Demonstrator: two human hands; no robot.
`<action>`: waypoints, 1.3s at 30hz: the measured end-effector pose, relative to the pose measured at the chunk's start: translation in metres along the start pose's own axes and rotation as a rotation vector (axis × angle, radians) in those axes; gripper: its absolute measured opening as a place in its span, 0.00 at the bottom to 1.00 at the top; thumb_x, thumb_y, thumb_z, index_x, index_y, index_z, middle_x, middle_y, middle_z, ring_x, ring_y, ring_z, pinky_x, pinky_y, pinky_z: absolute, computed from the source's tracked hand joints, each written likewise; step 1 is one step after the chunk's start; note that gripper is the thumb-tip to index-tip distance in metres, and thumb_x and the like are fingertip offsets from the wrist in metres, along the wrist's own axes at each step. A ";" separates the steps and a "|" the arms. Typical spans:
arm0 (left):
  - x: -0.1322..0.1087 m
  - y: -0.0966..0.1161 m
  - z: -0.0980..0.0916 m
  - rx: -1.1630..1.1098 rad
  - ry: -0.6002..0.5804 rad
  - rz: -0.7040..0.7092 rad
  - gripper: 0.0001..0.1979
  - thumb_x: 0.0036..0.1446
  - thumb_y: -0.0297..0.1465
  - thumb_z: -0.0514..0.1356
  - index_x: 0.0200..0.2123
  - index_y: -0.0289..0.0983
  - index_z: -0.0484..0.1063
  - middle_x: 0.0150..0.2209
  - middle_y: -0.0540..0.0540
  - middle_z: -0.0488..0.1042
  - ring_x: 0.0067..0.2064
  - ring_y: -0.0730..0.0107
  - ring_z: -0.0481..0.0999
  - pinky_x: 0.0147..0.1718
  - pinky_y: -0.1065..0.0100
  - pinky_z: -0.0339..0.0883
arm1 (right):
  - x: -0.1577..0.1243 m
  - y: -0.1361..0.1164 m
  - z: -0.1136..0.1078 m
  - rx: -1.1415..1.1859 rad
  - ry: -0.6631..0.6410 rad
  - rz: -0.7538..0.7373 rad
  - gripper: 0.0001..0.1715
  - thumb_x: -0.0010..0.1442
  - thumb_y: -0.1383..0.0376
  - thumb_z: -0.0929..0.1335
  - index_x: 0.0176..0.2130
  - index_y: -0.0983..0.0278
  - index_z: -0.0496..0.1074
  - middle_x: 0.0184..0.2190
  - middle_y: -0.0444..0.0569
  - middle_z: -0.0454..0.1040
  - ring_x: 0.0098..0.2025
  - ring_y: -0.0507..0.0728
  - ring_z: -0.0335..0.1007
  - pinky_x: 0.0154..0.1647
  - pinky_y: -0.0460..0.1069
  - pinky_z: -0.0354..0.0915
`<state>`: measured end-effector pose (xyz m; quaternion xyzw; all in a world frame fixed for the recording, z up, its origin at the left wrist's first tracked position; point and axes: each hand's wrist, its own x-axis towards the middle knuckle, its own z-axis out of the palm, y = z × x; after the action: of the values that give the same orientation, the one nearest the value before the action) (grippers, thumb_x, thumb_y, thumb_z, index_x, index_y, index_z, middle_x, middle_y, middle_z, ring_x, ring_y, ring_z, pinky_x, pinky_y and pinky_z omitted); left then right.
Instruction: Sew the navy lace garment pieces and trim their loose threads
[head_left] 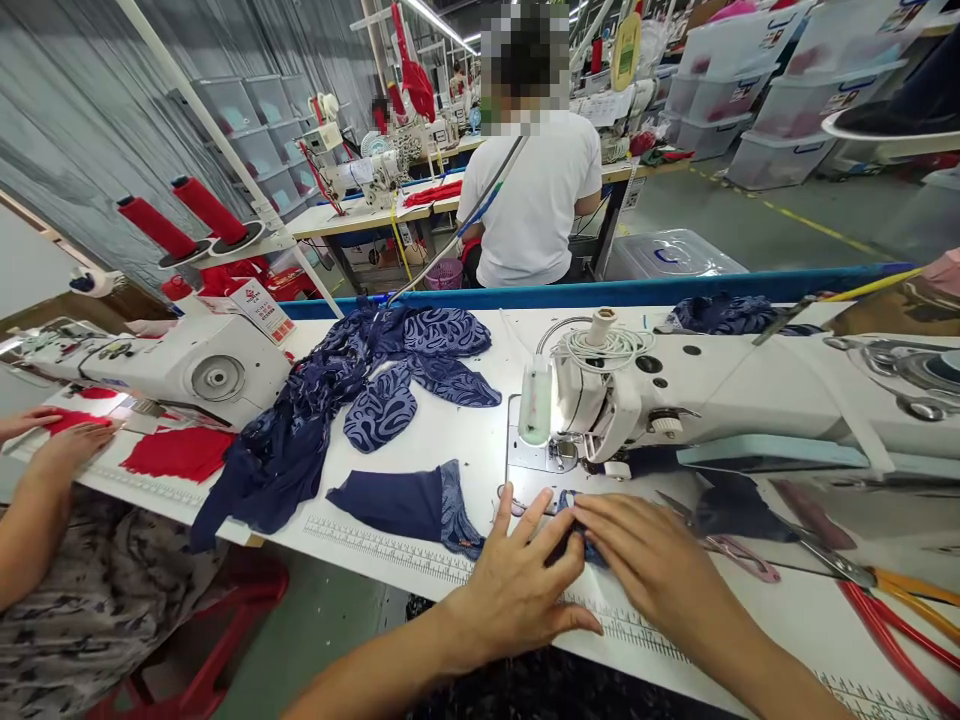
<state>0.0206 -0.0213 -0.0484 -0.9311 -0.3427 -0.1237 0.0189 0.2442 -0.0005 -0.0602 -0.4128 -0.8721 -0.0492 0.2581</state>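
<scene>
My left hand is spread palm down at the front of the sewing machine's plate, its thumb held apart and its fingertips touching a small navy patterned fabric piece. My right hand has its fingers together on the same piece, which it grips at the edge; the thumb is hidden. Much of this piece lies under my fingers. Just behind it are the machine's needle area and presser foot. Left of my left hand, a navy panel with a patterned edge lies flat on the table.
A heap of navy fabric and cut patterned pieces lie left. Orange-handled scissors and red-handled ones lie right. A co-worker's hand handles red fabric at the neighbouring machine. Another person sits ahead.
</scene>
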 end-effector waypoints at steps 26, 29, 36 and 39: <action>-0.002 -0.010 -0.001 -0.044 -0.031 0.042 0.35 0.65 0.53 0.48 0.65 0.35 0.58 0.64 0.38 0.63 0.71 0.44 0.45 0.62 0.29 0.20 | -0.026 -0.036 0.004 0.052 0.019 0.134 0.16 0.69 0.68 0.60 0.52 0.64 0.73 0.55 0.51 0.74 0.55 0.61 0.70 0.62 0.62 0.53; -0.001 -0.010 -0.001 -0.039 -0.030 0.047 0.36 0.65 0.53 0.49 0.65 0.34 0.57 0.64 0.38 0.63 0.71 0.43 0.45 0.61 0.28 0.19 | -0.026 -0.036 0.005 0.056 0.019 0.157 0.17 0.68 0.69 0.61 0.53 0.64 0.72 0.55 0.51 0.74 0.55 0.61 0.70 0.64 0.63 0.51; -0.001 -0.011 -0.001 -0.043 -0.038 0.040 0.36 0.64 0.53 0.49 0.65 0.35 0.58 0.63 0.37 0.65 0.70 0.45 0.48 0.62 0.29 0.22 | -0.022 -0.038 0.002 0.042 0.020 0.156 0.17 0.68 0.69 0.62 0.55 0.65 0.71 0.54 0.52 0.75 0.54 0.60 0.71 0.63 0.63 0.52; -0.001 -0.011 -0.001 -0.054 -0.043 0.036 0.37 0.63 0.53 0.50 0.66 0.34 0.56 0.63 0.37 0.65 0.70 0.46 0.47 0.62 0.30 0.22 | -0.020 -0.038 0.002 0.044 0.037 0.170 0.18 0.67 0.69 0.63 0.55 0.64 0.71 0.53 0.51 0.76 0.53 0.59 0.72 0.64 0.63 0.52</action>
<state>0.0129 -0.0133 -0.0482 -0.9398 -0.3226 -0.1123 -0.0114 0.2254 -0.0388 -0.0670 -0.4787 -0.8298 -0.0154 0.2862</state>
